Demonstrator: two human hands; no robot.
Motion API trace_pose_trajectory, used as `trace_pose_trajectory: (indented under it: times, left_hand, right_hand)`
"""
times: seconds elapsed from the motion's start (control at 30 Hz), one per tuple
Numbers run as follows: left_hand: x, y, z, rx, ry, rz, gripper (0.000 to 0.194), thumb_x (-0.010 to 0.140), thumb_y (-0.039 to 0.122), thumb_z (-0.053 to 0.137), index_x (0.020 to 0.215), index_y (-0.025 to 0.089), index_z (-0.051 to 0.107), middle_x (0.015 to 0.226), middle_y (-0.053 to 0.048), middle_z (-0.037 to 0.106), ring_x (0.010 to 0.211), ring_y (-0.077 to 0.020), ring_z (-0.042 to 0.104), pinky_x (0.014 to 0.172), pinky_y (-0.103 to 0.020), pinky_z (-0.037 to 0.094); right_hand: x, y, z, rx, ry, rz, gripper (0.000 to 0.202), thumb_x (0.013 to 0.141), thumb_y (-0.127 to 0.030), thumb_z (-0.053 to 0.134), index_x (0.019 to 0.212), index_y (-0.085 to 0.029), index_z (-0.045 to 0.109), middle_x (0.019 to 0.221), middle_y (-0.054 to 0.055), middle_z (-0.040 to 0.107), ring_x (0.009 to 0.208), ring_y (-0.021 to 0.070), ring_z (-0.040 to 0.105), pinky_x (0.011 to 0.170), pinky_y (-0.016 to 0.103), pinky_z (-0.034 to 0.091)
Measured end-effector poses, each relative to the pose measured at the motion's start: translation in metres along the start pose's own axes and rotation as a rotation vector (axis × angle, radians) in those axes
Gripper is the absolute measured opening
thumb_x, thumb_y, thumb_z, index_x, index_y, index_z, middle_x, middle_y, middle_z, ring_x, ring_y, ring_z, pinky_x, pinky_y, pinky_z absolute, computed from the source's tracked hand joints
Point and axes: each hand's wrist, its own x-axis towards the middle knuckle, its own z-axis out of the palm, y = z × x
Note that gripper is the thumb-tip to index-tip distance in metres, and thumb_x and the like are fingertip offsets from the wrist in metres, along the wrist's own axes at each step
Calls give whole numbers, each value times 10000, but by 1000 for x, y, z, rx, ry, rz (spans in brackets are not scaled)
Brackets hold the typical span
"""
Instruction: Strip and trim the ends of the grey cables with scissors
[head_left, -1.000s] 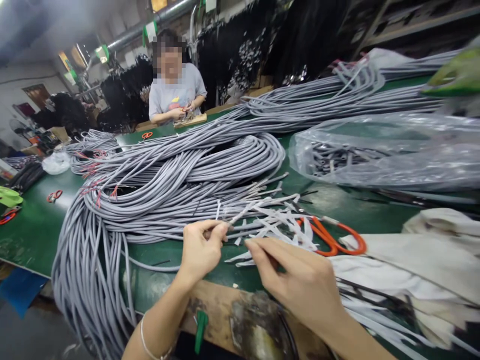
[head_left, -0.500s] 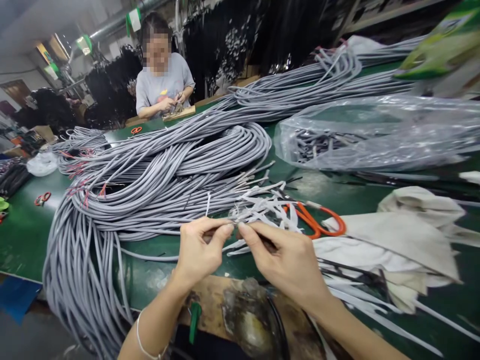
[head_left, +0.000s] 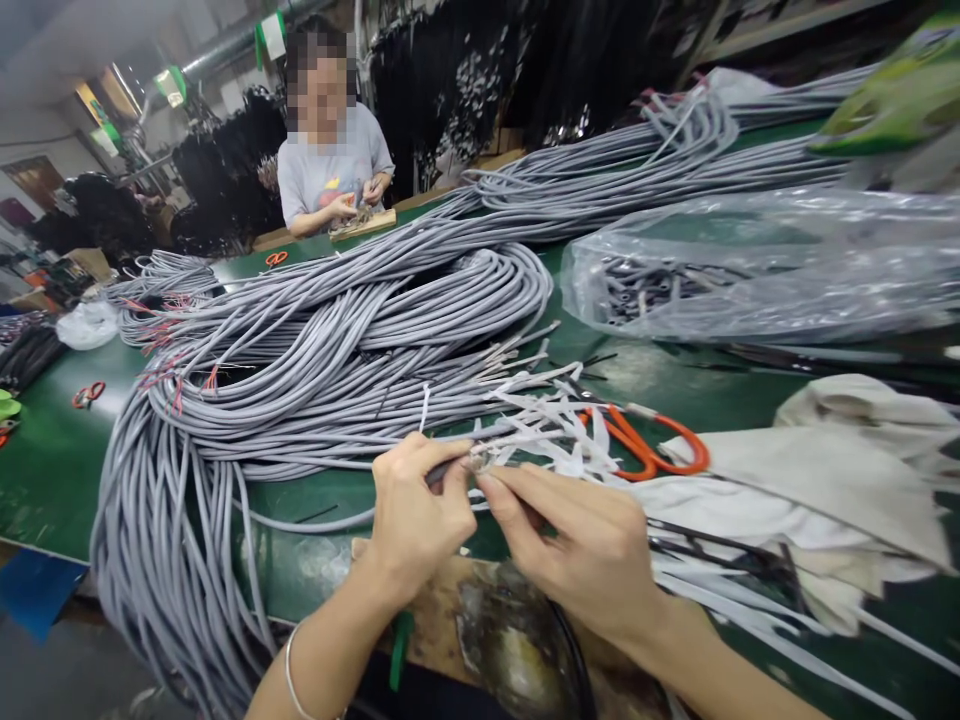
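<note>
My left hand (head_left: pixel 424 495) pinches a grey cable (head_left: pixel 444 468) near its end, thumb and forefinger pressed together. Just to the right, my right hand (head_left: pixel 570 530) is closed at the frayed tip of that cable; whatever its fingers grip is too small to name. Both hands nearly touch, above the near edge of the green table (head_left: pixel 300 570). Behind them lie white strips (head_left: pixel 555 430) and loose cable ends. A big looped bundle of grey cables (head_left: pixel 330 370) spreads to the left and back.
Orange-handled scissors (head_left: pixel 652 445) lie right of the strips, beside a pale cloth (head_left: pixel 840 450). A clear plastic bag (head_left: pixel 787 270) with short pieces is behind. Below my hands is a wooden board (head_left: pixel 435 610). Across the table sits a person (head_left: pixel 334 170).
The view has shifted slightly. My fingertips have parted a little, and the cable end between them shows more. The person across has lowered one hand and moved the hands apart.
</note>
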Motion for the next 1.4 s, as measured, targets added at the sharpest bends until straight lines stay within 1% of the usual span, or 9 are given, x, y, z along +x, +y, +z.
trace_pose_trajectory:
  times: [0.17,0.37,0.53,0.7,0.93,1.07,1.23,1.3,1.4]
  left_hand:
    - [-3,-2,0,43,-11,38,202,773,78,555,829,128,743,667,-64,660,567,-145,586,559,-248,493]
    - [1,-5,-4,56,12,-51,217,737,40,562,796,143,744,669,-56,672,594,-158,600,572,-258,487]
    - [4,-3,-5,-36,22,-70,236,775,93,586,919,191,745,705,-30,693,581,-131,579,587,-238,486]
    - [3,-1,-2,-87,84,-58,144,779,152,629,810,188,765,664,-30,690,587,-131,585,579,-238,472]
    - [3,1,-1,-175,50,-186,205,800,223,571,717,151,743,601,-36,667,540,-127,571,449,-211,384]
    - [-1,0,5,-238,-16,-266,222,812,263,540,694,136,679,539,-14,616,466,-110,553,443,-200,391]
    - [-2,-2,7,-438,-77,-438,279,840,404,525,724,156,582,510,31,528,372,-79,496,368,-176,347]
    - [1,-2,6,-559,-105,-481,352,813,500,538,716,162,559,595,7,552,448,-98,531,397,-188,395]
    - [6,-3,4,-637,-112,-362,447,757,596,578,639,165,561,692,-38,541,688,-157,563,628,-270,505]
  right_hand:
    - [7,3,-2,134,-49,215,268,883,-164,476,638,-198,579,528,-8,644,432,110,593,402,187,442]
    - [4,-3,5,25,-10,-46,161,856,-138,525,728,-179,613,595,27,684,482,132,631,494,210,499]
    - [11,-1,4,10,-66,122,203,879,-186,494,710,-186,606,574,3,663,401,101,559,413,196,448]
    - [11,9,-1,70,-100,181,249,858,-231,499,644,-196,621,536,-4,650,409,111,565,401,200,433]
    - [14,20,-5,372,23,676,324,705,-514,657,695,-191,660,502,-5,583,403,106,469,349,215,347]
    - [18,12,-3,553,-43,750,372,722,-529,643,603,-179,608,449,-44,433,375,66,304,326,215,244]
    - [15,9,-3,556,-35,779,421,725,-567,633,570,-181,568,446,-60,358,386,64,277,340,217,242]
    - [14,11,-2,572,-26,793,442,713,-594,632,569,-182,567,443,-63,339,383,62,258,328,217,206]
    - [13,16,2,634,-7,867,488,655,-644,652,542,-182,539,435,-71,306,379,55,232,317,213,154]
